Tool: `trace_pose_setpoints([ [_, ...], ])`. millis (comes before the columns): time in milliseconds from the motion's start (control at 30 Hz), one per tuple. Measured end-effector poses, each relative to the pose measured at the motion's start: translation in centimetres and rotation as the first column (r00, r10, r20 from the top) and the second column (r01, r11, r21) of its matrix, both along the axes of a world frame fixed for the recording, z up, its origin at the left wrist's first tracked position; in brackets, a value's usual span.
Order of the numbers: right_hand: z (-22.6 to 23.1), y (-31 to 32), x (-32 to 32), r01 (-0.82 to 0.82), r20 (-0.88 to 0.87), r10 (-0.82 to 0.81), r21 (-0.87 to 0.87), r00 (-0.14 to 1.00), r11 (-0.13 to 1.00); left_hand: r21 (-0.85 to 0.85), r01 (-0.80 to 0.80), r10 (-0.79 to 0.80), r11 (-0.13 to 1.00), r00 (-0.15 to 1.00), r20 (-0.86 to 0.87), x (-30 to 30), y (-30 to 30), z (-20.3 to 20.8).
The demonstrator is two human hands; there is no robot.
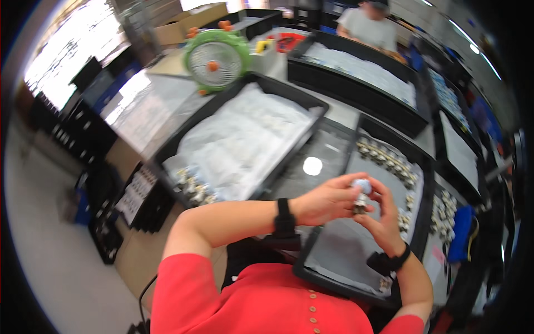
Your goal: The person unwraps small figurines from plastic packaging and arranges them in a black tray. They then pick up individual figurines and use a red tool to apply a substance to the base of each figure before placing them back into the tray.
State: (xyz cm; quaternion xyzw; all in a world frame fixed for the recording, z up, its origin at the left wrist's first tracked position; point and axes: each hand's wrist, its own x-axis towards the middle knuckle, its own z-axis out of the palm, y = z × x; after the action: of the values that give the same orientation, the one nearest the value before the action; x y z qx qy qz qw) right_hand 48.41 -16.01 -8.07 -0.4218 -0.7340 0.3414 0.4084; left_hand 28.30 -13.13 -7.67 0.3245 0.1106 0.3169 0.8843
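Observation:
Between both hands, above a black tray [317,259], is a small figurine [361,196] with a pale blue-white top and a darker base. My left hand [331,196] closes on it from the left, fingertips against its upper part. From the right, my right hand [385,214] curves round it, with thumb and fingers close to its sides. The tray is lined with white sheet, and a row of similar small pieces [387,158] runs along its far and right edges. Fine details of the figurine are blurred.
A second black tray [261,83] with white lining and small pieces stands to the left. Beyond it is a green fan [217,58]. Further trays [356,83] stand at the back, near another person [370,28]. Loose pieces [444,214] and a blue pouch [460,234] lie at right.

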Motion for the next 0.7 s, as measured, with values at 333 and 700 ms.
trace_pose_setpoints([
  [333,0.7,-0.6,0.7,0.067,-0.05,-0.07,-0.06,0.996,0.996,0.56,0.215,0.349,0.8,0.592,-0.726,-14.5,3.1,9.7],
  [700,1.1,-0.5,-0.2,0.081,-0.001,-0.081,-0.035,0.997,0.996,0.305,0.323,0.402,0.896,-0.298,-0.866,-32.1,4.8,2.7],
])
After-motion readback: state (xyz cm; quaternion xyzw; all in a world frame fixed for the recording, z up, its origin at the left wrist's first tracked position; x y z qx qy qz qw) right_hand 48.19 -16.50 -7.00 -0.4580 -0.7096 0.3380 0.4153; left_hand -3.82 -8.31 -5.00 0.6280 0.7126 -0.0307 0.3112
